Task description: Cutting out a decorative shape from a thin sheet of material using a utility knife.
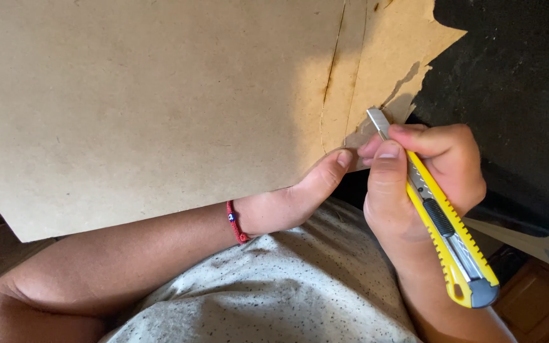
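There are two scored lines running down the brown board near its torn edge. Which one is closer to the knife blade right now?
The fainter, right-hand scored line is closer to the blade of the yellow utility knife; the darker, deeper left-hand crack lies farther from it on the brown fibreboard sheet.

The cardboard sheet (147, 101) is matt brown paperboard, smooth over most of its face, with scored lines and a ragged, fibrous torn edge at the upper right. The knife (443, 225) has a glossy yellow plastic body with a ribbed edge, a black plastic slider, a grey end cap and a dull bare metal blade. The bracelet (234, 222) is red woven cord. The shirt (287, 292) is soft, matt, speckled grey cloth.
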